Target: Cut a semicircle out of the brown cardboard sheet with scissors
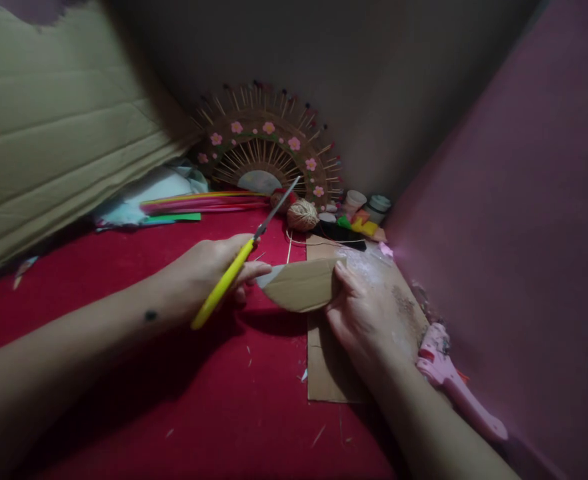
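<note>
Cardboard piece (301, 288): held up over the red surface (274, 427), in front of the person, its right part over a flat cardboard sheet (324, 377). Long axis runs left to right across the view, rising slightly to the right; the narrowing end points left. Upper edge nearly straight, lower edge curved. Face plain tan, with a grey-white patch at the left tip.

Scissors (247, 249): yellow handles toward the lower left, metal blades directed away from the person and to the right, appearing together. Long axis oblique, crossing that of the cardboard piece.

Left hand (219, 270): grasping the scissors, fingertips at the piece's left tip; contact cannot be confirmed. Right hand (357, 307): gripping the piece's right end, thumb on the near face.
</note>
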{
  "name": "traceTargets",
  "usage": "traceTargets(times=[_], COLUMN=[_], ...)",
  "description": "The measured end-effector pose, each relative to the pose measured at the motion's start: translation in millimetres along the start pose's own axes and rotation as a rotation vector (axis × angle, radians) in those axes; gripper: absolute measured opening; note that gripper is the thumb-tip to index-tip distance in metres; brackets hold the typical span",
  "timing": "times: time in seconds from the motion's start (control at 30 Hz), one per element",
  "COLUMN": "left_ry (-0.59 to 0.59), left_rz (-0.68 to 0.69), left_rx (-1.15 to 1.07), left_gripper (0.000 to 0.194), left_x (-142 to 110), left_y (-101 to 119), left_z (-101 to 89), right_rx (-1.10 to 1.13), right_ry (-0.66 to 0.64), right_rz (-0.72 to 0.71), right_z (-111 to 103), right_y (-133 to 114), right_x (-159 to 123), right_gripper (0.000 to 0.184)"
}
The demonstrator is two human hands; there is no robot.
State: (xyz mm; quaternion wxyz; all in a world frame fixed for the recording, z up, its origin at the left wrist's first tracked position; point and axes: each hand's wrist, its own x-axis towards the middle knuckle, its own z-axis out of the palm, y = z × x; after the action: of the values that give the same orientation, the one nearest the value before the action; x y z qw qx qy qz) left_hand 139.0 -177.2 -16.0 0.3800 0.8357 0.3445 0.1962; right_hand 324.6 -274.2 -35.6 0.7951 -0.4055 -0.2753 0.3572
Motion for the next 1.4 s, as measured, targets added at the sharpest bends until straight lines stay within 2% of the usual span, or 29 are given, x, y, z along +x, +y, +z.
traceTargets(times=[0.07,0.13,0.3,0.37,0.43,0.53,0.67,0.7,0.77,0.83,0.93,1.0,1.07,1.13,1.2,1.3,1.33,1.4], left_ry=[-0.087,-0.131,-0.115,-0.095,-0.075,0.037,0.312,0.334,0.303,0.227,0.177,0.209,0.279,0.297,0.221,-0.015,-0.109,-0.167], left_rz=[-0.126,-0.204,-0.198,-0.190,-0.188,-0.124,-0.077,-0.106,-0.173,-0.215,-0.206,-0.187,-0.161,-0.138,-0.124,-0.124,-0.141,-0.157], left_rx=[-0.243,-0.377,-0.545,-0.556,-0.526,-0.290,0.311,0.457,0.670,0.724,0.659,0.598,0.502,0.360,0.220,-0.022,-0.184,-0.452], left_gripper=[0.049,0.049,0.053,0.056,0.059,0.056,0.050,0.051,0.055,0.053,0.038,0.033,0.036,0.041,0.045,0.039,0.034,0.029], left_x=[2.1,1.8,-0.3,0.8,2.9,7.4,13.0,13.9,14.8,14.9,13.8,12.6,11.1,9.4,7.4,4.1,3.3,2.7], left_y=[-0.4,1.4,0.8,-2.0,-4.2,-6.5,-11.3,-13.2,-17.3,-21.2,-22.5,-18.4,-10.7,-1.8,4.8,6.4,4.8,-0.2], left_z=[1.4,2.9,5.7,5.5,3.3,-5.2,-23.5,-27.6,-33.7,-36.1,-35.2,-34.2,-33.5,-32.0,-28.2,-18.0,-14.2,-7.5], right_rx=[0.002,0.008,0.081,0.097,0.076,-0.025,-0.047,-0.022,-0.004,-0.033,-0.066,-0.086,-0.127,-0.170,-0.206,-0.210,-0.174,-0.044], right_ry=[0.014,0.013,-0.013,-0.085,-0.190,-0.283,-0.228,-0.224,-0.241,-0.263,-0.281,-0.303,-0.319,-0.332,-0.359,-0.392,-0.374,-0.292], right_rz=[-0.004,0.020,0.203,0.304,0.373,0.423,0.321,0.286,0.254,0.258,0.273,0.262,0.233,0.198,0.176,0.192,0.224,0.300], right_z=[1.2,2.8,1.4,-1.1,-3.6,-5.2,-2.4,-1.4,0.1,0.2,-1.9,-3.3,-3.3,-2.0,-0.2,1.5,1.6,1.3], right_y=[-1.3,-2.7,0.4,3.9,6.6,7.0,1.8,0.3,-1.5,-1.1,2.1,3.1,1.7,-1.1,-3.5,-3.8,-3.3,-2.2], right_x=[0.1,-0.9,-4.0,-5.8,-8.1,-11.5,-13.2,-13.3,-13.4,-13.7,-13.4,-12.6,-12.1,-12.7,-14.3,-15.8,-15.6,-13.7], right_gripper=[0.010,0.009,0.004,0.005,0.014,0.024,0.021,0.021,0.022,0.023,0.024,0.025,0.025,0.022,0.018,0.019,0.023,0.032])
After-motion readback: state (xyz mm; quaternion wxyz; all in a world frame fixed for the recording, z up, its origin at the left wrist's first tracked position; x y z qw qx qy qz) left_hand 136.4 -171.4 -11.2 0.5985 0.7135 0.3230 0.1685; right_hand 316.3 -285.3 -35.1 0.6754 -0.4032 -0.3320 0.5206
